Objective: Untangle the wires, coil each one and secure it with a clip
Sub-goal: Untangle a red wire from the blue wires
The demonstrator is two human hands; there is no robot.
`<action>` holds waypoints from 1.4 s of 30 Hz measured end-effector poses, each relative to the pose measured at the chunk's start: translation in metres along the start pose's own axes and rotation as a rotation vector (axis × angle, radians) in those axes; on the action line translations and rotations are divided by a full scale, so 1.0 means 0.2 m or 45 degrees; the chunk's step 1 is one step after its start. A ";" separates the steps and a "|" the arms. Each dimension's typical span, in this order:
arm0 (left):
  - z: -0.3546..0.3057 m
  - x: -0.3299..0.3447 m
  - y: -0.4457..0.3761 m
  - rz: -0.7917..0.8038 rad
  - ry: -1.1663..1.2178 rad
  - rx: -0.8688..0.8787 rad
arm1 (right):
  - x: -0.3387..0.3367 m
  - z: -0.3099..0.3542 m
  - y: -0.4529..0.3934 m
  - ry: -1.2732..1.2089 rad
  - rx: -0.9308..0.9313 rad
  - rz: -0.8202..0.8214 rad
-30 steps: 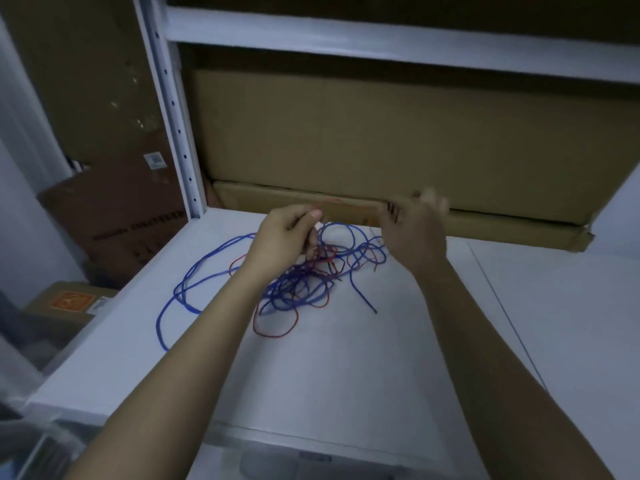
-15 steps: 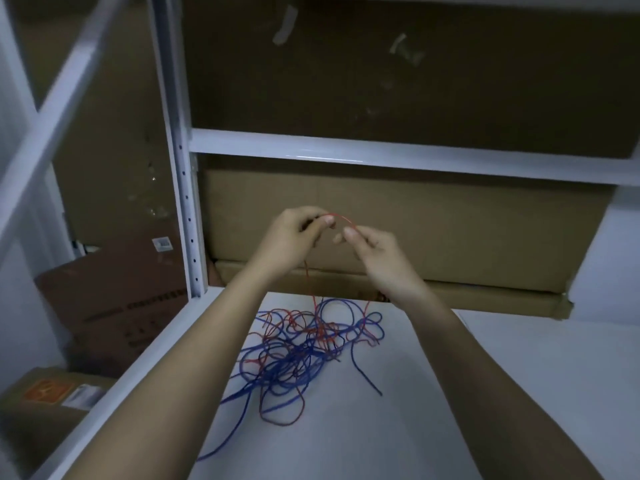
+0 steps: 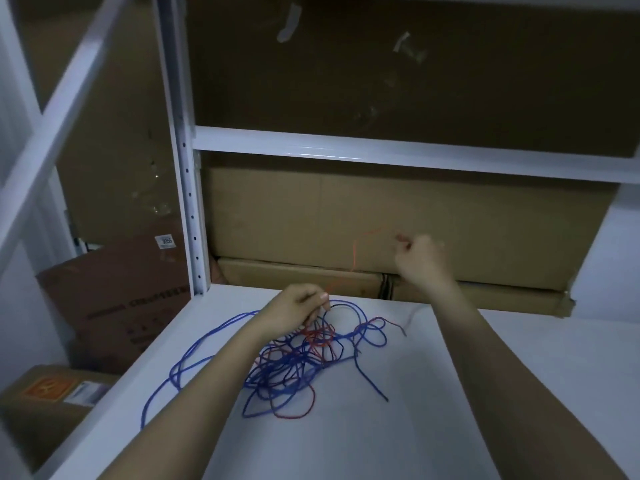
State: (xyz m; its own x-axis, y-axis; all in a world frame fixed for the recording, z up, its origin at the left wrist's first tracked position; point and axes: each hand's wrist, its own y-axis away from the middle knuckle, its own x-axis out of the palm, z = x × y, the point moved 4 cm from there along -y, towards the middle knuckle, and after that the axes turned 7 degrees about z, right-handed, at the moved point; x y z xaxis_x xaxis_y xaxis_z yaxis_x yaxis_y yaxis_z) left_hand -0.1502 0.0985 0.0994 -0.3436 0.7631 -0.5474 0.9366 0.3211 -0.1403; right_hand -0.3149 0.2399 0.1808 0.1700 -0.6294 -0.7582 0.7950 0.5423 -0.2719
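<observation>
White metal shelf board (image 3: 363, 438) is the work surface, smooth and matte, so the thin wires show up well against it. Closest to the camera is the tangle (image 3: 298, 358): the blue wire (image 3: 194, 355) is thicker and throws big springy loops out to the left, while the red wire (image 3: 313, 341) is skinnier and knotted right through the middle of the blue. Left hand (image 3: 294, 311) sits at the far edge of the pile, fingertips pinching the red strand low down, probably to anchor it so the whole mess doesn't lift. Right hand (image 3: 420, 259) is raised farther back, fingers curled on the other bit of red, drawing it up in an arc to work it free I think. No clips visible anywhere. Behind it all, flat brown cardboard boxes (image 3: 398, 223) line the back, dull and papery.
</observation>
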 end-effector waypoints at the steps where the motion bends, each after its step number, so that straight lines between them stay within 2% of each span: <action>1: -0.03 0.00 -0.01 -0.017 -0.017 0.012 | 0.05 -0.02 0.02 0.271 -0.079 0.038; 2: -0.07 0.00 -0.03 -0.026 -0.043 0.027 | 0.09 0.00 0.06 0.340 -0.241 0.037; 4: -0.15 0.00 -0.07 -0.042 -0.099 0.067 | 0.14 0.07 0.15 0.130 -0.615 0.074; 5: -0.19 0.01 -0.09 -0.054 -0.119 0.093 | 0.17 0.10 0.18 -0.007 -0.737 0.166; 7: -0.24 0.00 -0.11 -0.082 -0.147 0.130 | 0.23 0.12 0.21 -0.354 -0.774 0.471; 8: -0.26 0.00 -0.13 -0.108 -0.146 0.127 | 0.26 0.12 0.21 -0.561 -0.712 0.579; 10: -0.27 -0.04 -0.14 -0.212 -0.077 0.103 | 0.29 0.05 0.17 -0.767 -0.519 0.552; 13: -0.22 -0.08 -0.12 -0.259 -0.025 0.069 | 0.31 -0.12 0.13 -0.630 -0.333 0.443; 16: -0.07 -0.02 -0.05 -0.041 -0.229 -0.048 | 0.31 -0.28 0.15 -0.426 -0.411 0.477; 18: 0.08 0.06 -0.01 0.124 -0.351 -0.134 | 0.35 -0.37 0.20 -0.270 -0.337 0.835; 20: 0.21 0.15 0.02 0.265 -0.503 -0.200 | 0.40 -0.45 0.28 0.164 -0.215 1.308; 22: 0.29 0.23 0.03 0.351 -0.580 -0.239 | 0.42 -0.50 0.32 0.383 -0.105 1.529; 24: 0.33 0.28 0.04 0.380 -0.595 -0.247 | 0.43 -0.48 0.32 0.199 -0.075 1.475; 27: 0.37 0.31 0.01 0.395 -0.608 -0.246 | 0.50 -0.50 0.21 -0.281 0.151 1.074; 28: 0.38 0.31 0.00 0.403 -0.621 -0.232 | 0.54 -0.52 0.15 -0.298 0.215 0.909; 30: 0.37 0.32 0.00 0.436 -0.604 -0.207 | 0.66 -0.56 0.06 -0.095 0.229 0.685; 32: 0.35 0.33 -0.01 0.486 -0.555 -0.207 | 0.78 -0.60 0.01 0.080 0.228 0.587; 37: 0.30 0.30 -0.03 0.567 -0.395 -0.238 | 0.86 -0.66 -0.07 0.065 0.316 0.479; 39: 0.26 0.29 -0.07 0.480 -0.385 -0.155 | 0.79 -0.63 -0.06 0.112 0.254 0.445; 42: 0.19 0.25 -0.16 0.191 -0.371 -0.064 | 0.63 -0.54 -0.04 0.065 -0.013 0.224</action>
State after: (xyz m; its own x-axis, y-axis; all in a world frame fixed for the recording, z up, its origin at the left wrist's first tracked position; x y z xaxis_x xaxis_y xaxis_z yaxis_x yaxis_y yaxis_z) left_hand -0.1946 0.1052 0.0440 -0.1615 0.6134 -0.7731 0.9682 0.2501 -0.0038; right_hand -0.3619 0.2165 0.0227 0.2763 -0.4954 -0.8236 0.7493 0.6476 -0.1381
